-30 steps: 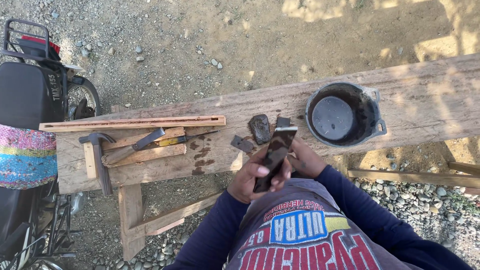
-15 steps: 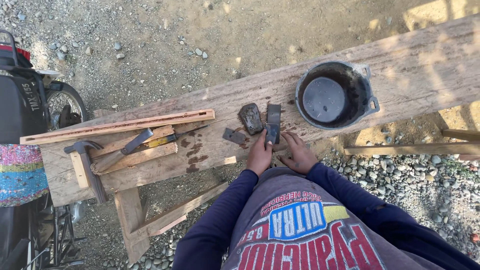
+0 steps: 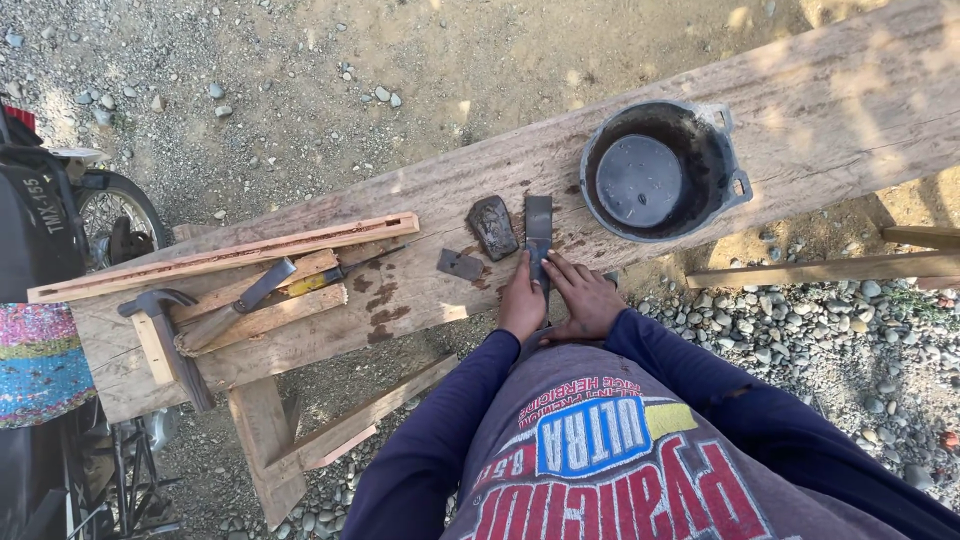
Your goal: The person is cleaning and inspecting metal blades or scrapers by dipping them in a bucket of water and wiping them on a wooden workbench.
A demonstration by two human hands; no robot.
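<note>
A flat dark metal blade [image 3: 538,228] lies lengthwise on the wooden bench plank [image 3: 820,110], just right of a dark wet sharpening stone [image 3: 493,226]. My left hand [image 3: 522,303] presses on the blade's near end from the left side. Against the same end rests my right hand [image 3: 585,297], fingers spread over it. A small grey metal piece [image 3: 460,264] lies left of the stone. A black pot [image 3: 660,170] holding dark water stands on the plank to the right.
Left on the bench lie a hammer [image 3: 160,325], a chisel [image 3: 235,305], wooden strips [image 3: 225,257] and a yellow-handled tool [image 3: 315,280]. A motorcycle [image 3: 50,230] with a colourful cloth stands at far left. Gravel and loose timber [image 3: 820,268] surround the bench.
The blade was held up between both hands near my body; it now lies flat on the plank beside the stone, with both hands pressing its near end.
</note>
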